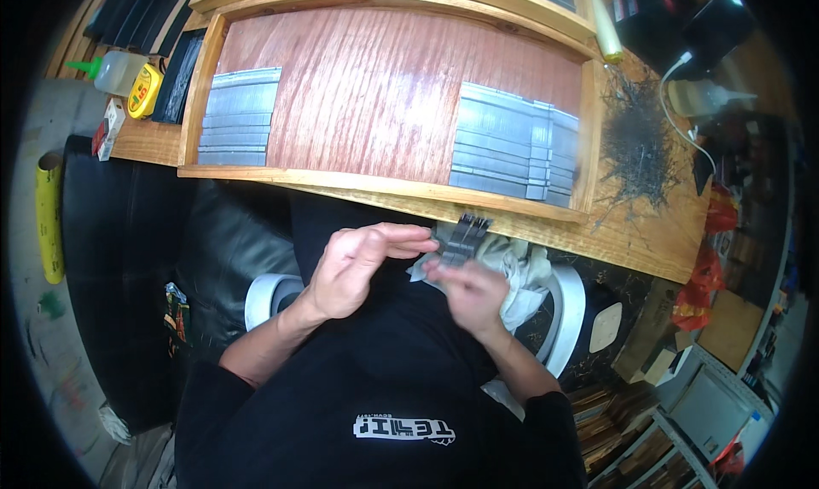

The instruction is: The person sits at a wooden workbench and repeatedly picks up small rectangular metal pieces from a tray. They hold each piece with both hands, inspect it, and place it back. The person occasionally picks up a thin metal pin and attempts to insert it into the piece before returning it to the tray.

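A small stack of dark grey strips point(465, 240) is raised over my lap, by the table's front edge. My right hand point(476, 294), slightly smeared by motion, has its fingers curled at the lower end of that stack. On the other side, my left hand point(354, 267) holds its fingers straight and together, their tips at or against the stack's left edge; whether they touch I cannot tell. Beyond both hands lies a shallow wooden tray point(367, 88) with a reddish bottom. Flat grey strips point(237, 118) line its left end, and more grey strips point(512, 143) fill its right end.
Thin black scraps point(636, 148) are heaped right of the tray, near a white cable point(668, 84). At the left stand a green-tipped bottle point(119, 72) and a yellow tape measure point(145, 90). White chair arms point(565, 318) flank me, with white cloth point(520, 271) by the right one.
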{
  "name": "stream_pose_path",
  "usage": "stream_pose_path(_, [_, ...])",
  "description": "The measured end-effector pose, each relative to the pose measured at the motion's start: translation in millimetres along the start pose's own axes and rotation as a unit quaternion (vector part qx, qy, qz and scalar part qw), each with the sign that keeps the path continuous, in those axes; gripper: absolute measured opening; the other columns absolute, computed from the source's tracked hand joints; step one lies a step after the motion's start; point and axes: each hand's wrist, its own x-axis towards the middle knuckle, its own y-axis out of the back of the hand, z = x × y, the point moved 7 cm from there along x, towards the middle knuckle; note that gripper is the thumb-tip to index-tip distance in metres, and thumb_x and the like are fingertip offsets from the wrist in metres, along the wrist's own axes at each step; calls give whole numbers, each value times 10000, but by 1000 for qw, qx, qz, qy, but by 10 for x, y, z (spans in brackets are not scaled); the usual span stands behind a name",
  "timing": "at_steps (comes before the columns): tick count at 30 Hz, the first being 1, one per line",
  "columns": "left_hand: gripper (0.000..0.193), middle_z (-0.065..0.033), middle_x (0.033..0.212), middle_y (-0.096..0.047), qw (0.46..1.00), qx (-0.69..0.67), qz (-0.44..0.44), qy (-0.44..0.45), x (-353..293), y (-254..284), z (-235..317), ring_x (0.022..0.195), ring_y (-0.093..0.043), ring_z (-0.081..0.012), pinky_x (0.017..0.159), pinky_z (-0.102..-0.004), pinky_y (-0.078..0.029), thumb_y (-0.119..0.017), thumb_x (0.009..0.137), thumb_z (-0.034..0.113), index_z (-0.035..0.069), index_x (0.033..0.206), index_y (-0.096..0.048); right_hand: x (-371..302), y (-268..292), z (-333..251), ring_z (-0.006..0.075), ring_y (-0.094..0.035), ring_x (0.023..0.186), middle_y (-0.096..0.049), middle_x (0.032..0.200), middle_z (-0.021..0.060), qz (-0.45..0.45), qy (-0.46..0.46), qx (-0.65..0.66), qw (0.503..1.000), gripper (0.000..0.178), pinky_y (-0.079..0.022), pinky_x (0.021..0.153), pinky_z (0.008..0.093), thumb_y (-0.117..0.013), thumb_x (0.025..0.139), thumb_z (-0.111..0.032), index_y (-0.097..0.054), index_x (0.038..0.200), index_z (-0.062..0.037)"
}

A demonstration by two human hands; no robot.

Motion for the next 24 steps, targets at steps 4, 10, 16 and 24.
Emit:
stream_pose_path(4, [501, -238, 1270, -697, 996, 79, -30, 37, 122, -147, 28, 1188, -685, -276, 1024, -384, -547, -450, 1132, 322, -91, 1389, -570, 38, 15, -151, 229, -785, 840, -788, 936, 169, 49, 37, 123, 991, 156, -644, 784, 312, -771, 825, 119, -777, 958, 38])
stream_pose_path(10, [540, -249, 1135, -733, 979, -148, 9, 139, 210, -283, -38, 1046, -742, -304, 913, -394, -613, -417, 1137, 359, -122, 1287, -612, -104, -119, -302, 220, -786, 861, -792, 948, 144, -31, 5, 118, 992, 166, -637, 789, 291, -775, 851, 83, -790, 996, 4])
stream_pose_path(16, [280, -197, 1025, -767, 987, -12, 8, 161, 199, -285, -42, 947, -767, -245, 824, -350, -639, -592, 1076, 167, -78, 1173, -688, -211, -136, -344, 214, -786, 859, -794, 937, 137, -59, -26, 98, 993, 157, -634, 787, 281, -775, 865, 60, -795, 1004, -9])
stream_pose_path(24, [165, -164, 1008, -781, 971, -26, -27, 235, 161, -310, -185, 923, -763, -191, 834, -302, -622, -687, 977, -16, -48, 1136, -723, -257, -209, -323, 207, -786, 845, -797, 932, 140, -22, -69, 172, 983, 151, -637, 782, 281, -788, 858, 57, -789, 1005, 21])
